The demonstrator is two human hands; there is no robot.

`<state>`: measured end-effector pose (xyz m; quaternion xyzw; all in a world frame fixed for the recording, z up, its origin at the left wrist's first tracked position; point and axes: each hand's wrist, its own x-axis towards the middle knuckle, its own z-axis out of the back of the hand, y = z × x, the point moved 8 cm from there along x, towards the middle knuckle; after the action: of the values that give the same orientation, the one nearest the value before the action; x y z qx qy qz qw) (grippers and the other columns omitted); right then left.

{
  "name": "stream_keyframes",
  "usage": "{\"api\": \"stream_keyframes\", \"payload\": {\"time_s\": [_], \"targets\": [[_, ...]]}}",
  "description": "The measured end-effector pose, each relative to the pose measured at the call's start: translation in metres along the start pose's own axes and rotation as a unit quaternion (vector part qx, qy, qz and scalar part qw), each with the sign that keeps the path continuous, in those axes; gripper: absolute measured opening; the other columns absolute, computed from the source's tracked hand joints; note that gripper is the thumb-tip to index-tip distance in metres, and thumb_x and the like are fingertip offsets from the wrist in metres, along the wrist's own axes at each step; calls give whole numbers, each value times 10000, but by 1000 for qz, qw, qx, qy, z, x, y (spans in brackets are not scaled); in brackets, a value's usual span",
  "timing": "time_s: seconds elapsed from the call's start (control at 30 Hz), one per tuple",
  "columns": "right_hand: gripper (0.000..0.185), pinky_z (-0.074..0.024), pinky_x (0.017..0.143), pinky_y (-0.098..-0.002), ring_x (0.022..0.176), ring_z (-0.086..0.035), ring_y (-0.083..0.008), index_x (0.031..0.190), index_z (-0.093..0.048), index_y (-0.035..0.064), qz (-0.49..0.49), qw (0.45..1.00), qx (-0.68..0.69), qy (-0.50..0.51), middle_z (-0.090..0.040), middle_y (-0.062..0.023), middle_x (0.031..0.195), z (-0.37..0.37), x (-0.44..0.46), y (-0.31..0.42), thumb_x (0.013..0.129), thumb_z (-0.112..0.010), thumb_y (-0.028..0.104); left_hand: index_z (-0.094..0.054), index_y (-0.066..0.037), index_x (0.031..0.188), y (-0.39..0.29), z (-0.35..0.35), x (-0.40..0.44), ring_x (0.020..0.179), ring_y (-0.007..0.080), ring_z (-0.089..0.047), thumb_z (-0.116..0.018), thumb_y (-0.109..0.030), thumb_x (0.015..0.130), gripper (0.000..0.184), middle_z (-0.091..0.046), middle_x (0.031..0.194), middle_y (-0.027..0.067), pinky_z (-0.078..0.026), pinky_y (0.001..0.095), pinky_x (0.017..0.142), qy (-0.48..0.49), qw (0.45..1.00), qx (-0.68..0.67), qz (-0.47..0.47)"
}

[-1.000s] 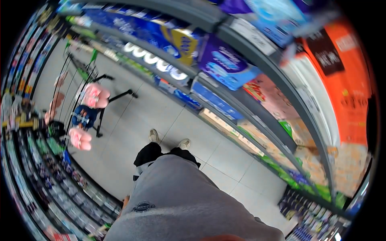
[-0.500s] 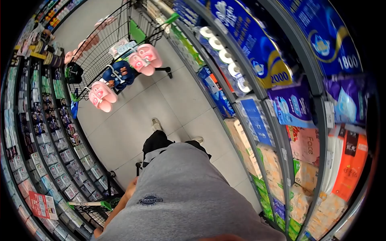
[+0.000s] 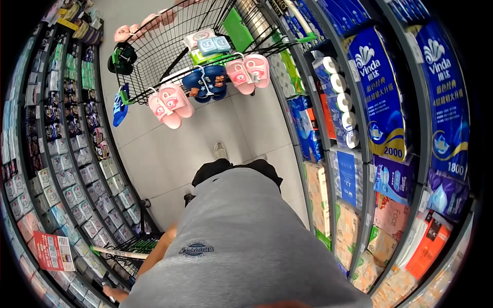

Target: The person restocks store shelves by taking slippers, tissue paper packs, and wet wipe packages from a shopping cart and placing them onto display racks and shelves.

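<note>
My left arm point(image 3: 156, 251) hangs beside the grey T-shirt point(image 3: 231, 231). Part of my left hand point(image 3: 117, 293) shows at the lower left, close to the shelf packages; its fingers are mostly hidden, and I cannot tell whether it holds the small pale and dark thing at its tips. My right hand is out of view. Nearest my left arm is a cart handle point(image 3: 123, 253) above a black wire basket. Ahead stands a wire shopping cart point(image 3: 154, 66) with pink slippers point(image 3: 171, 105) and blue slippers point(image 3: 205, 83) hung on its near side, and pale blue packs point(image 3: 213, 45) inside.
Shelving point(image 3: 64, 169) with small packages lines the left, bearing a red sign point(image 3: 53, 251). On the right, shelves hold blue tissue packs point(image 3: 377, 92), toilet rolls point(image 3: 338, 84) and an orange pack point(image 3: 429, 246). A tiled floor point(image 3: 169, 169) runs between. My shoe point(image 3: 220, 150) is visible.
The view has shifted, so the cart ahead and the right shelves sit farther right in the picture. More of my left hand shows at the lower left.
</note>
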<state>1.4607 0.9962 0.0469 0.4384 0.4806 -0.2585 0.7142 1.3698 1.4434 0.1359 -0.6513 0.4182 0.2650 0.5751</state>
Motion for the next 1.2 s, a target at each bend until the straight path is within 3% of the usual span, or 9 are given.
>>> {"api": "stream_keyframes", "payload": {"time_s": [0.27, 0.33, 0.5, 0.57, 0.7, 0.9, 0.97, 1.03, 1.2], "targets": [[232, -472, 811, -317, 903, -620, -190, 969, -618, 23, -66, 981, 65, 173, -650, -88, 949, -30, -14, 48, 749, -628, 93, -637, -47, 1077, -10, 67, 40, 863, 140, -595, -699, -190, 788, 328, -673, 996, 29, -469, 308, 788, 51, 994, 93, 34], [240, -470, 814, -314, 907, -619, -185, 978, -615, 22, -28, 981, 57, 185, -649, -86, 955, -21, -4, 95, 746, -628, 81, -648, -22, 950, 15, 129, 76, 811, 258, -625, -726, -184, 713, 298, -663, 857, 132, -497, 360, 735, 20, 967, 238, 85], [189, -480, 733, -281, 806, -596, -138, 923, -640, 46, 192, 969, -131, -84, -652, -64, 871, 66, 114, 215, 801, -664, 188, -571, -36, 1075, -48, 317, 132, 845, 327, -620, -707, -238, 758, 400, -641, 940, 175, -499, 395, 741, -409, 844, 309, -155], [257, -479, 717, -305, 762, -587, -154, 902, -640, 23, 329, 920, -117, -180, -639, -66, 796, 92, 147, 290, 833, -662, 269, -528, -53, 1201, -87, 365, 135, 1016, 356, -580, -697, -239, 771, 498, -576, 1156, 227, -472, 418, 851, -535, 784, 301, -89], [581, -473, 779, -325, 861, -617, -225, 1193, -534, -61, 358, 891, -19, -279, -654, -172, 918, 122, 206, 438, 820, -666, 366, -421, -84, 1342, -181, 345, 129, 1210, 383, -454, -689, -239, 774, 646, -406, 1366, 249, -400, 426, 983, -610, 668, 413, -100], [661, -422, 928, -448, 1073, -556, -407, 1244, -499, -57, 398, 734, -109, -539, -581, -290, 1135, 153, 202, 620, 843, -583, 462, -303, -93, 1424, -185, 333, 183, 1330, 384, -303, -679, -238, 785, 755, -276, 1448, 260, -276, 393, 1101, -512, 759, 400, -50], [574, -446, 882, -474, 1021, -584, -416, 1178, -584, 20, 344, 789, -195, -470, -620, -259, 1066, 160, 227, 668, 871, -502, 498, -292, -64, 1425, -182, 329, 192, 1332, 382, -303, -679, -240, 786, 768, -277, 1445, 269, -263, 386, 1108, -510, 758, 405, -17], [580, -458, 854, -473, 1015, -594, -398, 1144, -620, 76, 277, 811, -258, -447, -635, -231, 1049, 159, 237, 683, 883, -431, 557, -240, 42, 1418, -179, 335, 199, 1343, 361, -301, -661, -258, 809, 799, -284, 1444, 276, -241, 367, 1111, -538, 793, 203, -201], [636, -494, 640, -369, 662, -623, -256, 899, -634, 13, 259, 872, -245, -335, -628, -159, 730, 166, 250, 688, 847, -479, 628, -77, 198, 1369, -184, 357, 239, 1285, 328, -377, -638, -230, 830, 888, -308, 1397, 332, -294, 344, 1058, -511, 821, -221, -123]]}}
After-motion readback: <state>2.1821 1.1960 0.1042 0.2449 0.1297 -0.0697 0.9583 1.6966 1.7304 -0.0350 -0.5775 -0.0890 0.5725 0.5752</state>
